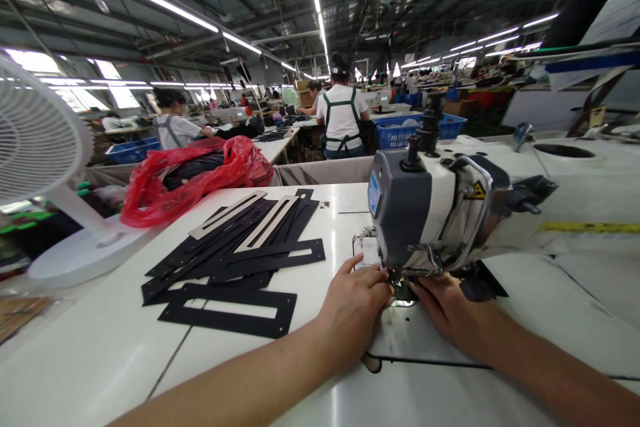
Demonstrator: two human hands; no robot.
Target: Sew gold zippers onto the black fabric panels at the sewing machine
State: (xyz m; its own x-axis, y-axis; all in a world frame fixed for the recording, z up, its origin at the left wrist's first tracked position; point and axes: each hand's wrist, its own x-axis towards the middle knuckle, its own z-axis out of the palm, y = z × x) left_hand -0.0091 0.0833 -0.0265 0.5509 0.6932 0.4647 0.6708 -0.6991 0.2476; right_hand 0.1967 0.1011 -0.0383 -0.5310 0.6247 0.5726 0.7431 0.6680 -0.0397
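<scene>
A sewing machine [405, 207] with a dark grey head stands in front of me. My left hand [357, 303] rests on the bed left of the needle area, its fingertips closed in close to the presser foot and one finger stretched away. To the right of the needle, my right hand [455, 310] has its fingers closed low under the head. A black flat piece [493, 278] sticks out behind my right hand. The machine and my fingers hide most of what lies at the needle. On my left lies a loose pile of black slotted strips [227, 313], with beige-faced strips [267, 223] among them.
A red plastic bag [200, 177] with dark material sits at the table's [115, 347] far left edge. Beside it stands a white fan [75, 213]. Past the table are blue crates [400, 133] and people at other workstations, one in a white shirt [341, 107].
</scene>
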